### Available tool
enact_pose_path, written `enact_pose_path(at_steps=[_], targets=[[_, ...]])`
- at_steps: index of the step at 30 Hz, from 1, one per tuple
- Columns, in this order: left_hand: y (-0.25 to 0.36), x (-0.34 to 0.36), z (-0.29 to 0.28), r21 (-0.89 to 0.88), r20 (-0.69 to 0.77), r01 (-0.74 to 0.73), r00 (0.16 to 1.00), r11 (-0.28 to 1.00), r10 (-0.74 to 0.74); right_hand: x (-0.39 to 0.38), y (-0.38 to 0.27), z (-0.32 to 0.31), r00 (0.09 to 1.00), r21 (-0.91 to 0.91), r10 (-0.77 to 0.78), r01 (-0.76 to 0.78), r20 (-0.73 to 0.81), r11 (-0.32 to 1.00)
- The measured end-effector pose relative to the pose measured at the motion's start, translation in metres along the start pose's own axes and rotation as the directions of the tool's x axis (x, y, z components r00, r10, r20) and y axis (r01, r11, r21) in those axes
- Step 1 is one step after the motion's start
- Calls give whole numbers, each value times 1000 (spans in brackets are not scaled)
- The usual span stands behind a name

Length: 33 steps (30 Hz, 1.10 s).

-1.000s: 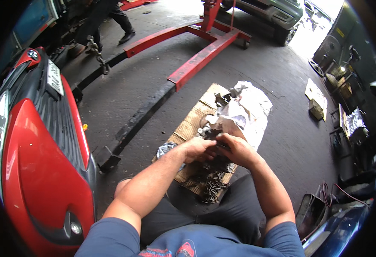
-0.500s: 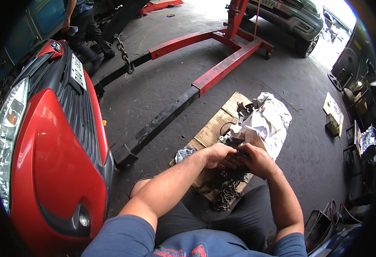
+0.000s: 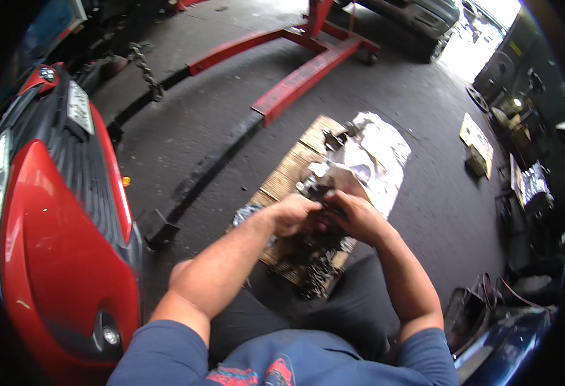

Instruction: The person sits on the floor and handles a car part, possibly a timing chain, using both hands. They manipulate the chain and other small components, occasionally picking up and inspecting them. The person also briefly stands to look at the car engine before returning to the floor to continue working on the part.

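Note:
My left hand (image 3: pixel 295 215) and my right hand (image 3: pixel 358 216) meet over a flattened piece of cardboard (image 3: pixel 275 186) on the floor between my legs. The fingers of both are curled in toward each other. Whatever sits between them is dark and too hidden to make out. Just beyond the fingertips lie greasy metal parts, one with a pale piece (image 3: pixel 318 170). A stained white cloth (image 3: pixel 389 154) covers the far right of the cardboard. Closer to me, a dark, oily chain (image 3: pixel 320 273) is heaped on its near end. A crumpled grey-blue rag (image 3: pixel 246 213) lies by my left wrist.
A red car front (image 3: pixel 70 257) stands close on my left. The red and black legs of an engine hoist (image 3: pixel 308 80), with a hanging chain (image 3: pixel 142 71), stretch across the floor ahead. Assorted parts and a dark tray (image 3: pixel 466 315) line the right side.
The whole view has shifted, so the scene sits further left and higher. The person at the far left is out of view. My hands stay together over the cardboard.

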<state>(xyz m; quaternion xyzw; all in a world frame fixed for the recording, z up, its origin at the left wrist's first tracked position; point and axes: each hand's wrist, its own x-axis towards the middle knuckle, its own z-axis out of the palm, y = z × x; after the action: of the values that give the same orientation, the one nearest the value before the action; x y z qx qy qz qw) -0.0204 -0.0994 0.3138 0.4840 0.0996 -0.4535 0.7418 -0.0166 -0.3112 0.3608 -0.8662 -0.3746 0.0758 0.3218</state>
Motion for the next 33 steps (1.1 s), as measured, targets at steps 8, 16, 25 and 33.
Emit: enact_pose_path(at_steps=[8,16,25,33], targets=[[-8,0,7,59,-169,-82,982,995,90,-1,6,3,1000,-43,-11,11,13,999],[-12,5,1,-52,-145,-117,984,992,109,0,6,1,999,-26,22,-21,38,999],[-8,3,1,-157,-47,-64,997,986,57,1,7,1,999,14,17,-18,34,1000],[-11,2,1,-32,-122,-75,990,997,71,0,9,4,1000,-30,6,-6,17,1000]])
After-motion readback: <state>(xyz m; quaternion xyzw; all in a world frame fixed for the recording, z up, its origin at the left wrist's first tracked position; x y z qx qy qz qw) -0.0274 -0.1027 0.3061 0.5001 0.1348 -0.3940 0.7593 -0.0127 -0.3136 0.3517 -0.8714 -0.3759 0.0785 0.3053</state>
